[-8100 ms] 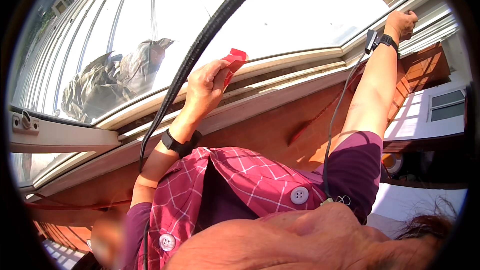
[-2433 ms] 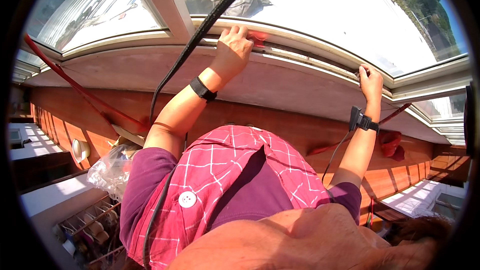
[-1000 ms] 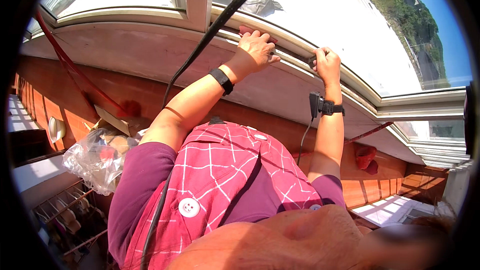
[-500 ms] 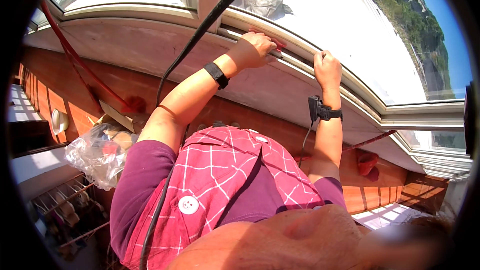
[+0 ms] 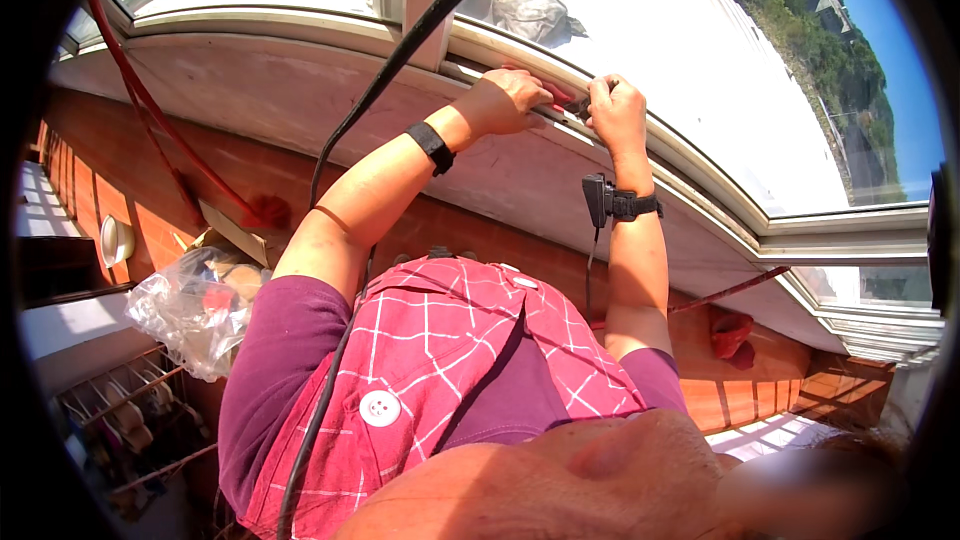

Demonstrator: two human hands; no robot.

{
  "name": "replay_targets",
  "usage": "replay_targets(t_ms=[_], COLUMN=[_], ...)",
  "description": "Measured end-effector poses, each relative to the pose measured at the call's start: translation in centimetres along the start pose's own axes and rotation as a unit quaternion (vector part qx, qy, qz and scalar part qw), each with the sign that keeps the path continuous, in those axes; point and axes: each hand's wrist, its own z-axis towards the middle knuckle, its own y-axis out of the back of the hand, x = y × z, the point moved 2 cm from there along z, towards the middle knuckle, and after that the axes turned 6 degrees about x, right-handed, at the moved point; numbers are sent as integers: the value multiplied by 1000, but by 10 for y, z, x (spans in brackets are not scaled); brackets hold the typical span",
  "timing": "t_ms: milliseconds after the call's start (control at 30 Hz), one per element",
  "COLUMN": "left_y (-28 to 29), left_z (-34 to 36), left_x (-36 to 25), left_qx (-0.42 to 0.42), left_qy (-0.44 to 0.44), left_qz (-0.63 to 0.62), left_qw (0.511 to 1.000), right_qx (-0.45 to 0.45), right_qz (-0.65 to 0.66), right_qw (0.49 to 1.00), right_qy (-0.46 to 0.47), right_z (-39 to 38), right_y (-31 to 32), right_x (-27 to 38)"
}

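My left hand is curled over the pale window track, closed on a narrow red object that shows beyond its fingertips and behind its knuckles. The palm hides most of it, so its kind is unclear. Close to its right, my right hand is closed over the same track with bent fingers. A small dark piece shows at those fingertips, touching or very near the red object; what it is I cannot make out. Black straps circle both wrists.
A thick black cable crosses left of my left arm. Red poles lean at the left. A clear plastic bag and a white bowl lie below left. Red cloth lies at the right. Window glass rises beyond the track.
My right hand has moved left along the track, close to my left hand, and the dark piece now shows at its fingers. My left hand has barely shifted.
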Motion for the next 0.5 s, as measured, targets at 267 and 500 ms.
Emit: replay_targets(t_ms=[267,500], left_y=[1,-3], left_z=[-5,-8], left_x=[1,6], left_qx=[-15,-44], left_qy=[-14,-21], left_qz=[-7,-35], left_qw=[1000,998], right_qx=[-10,19], right_qz=[10,42], right_qw=[996,996], right_qy=[83,83], right_z=[-1,-23], right_y=[-10,18], right_x=[27,22])
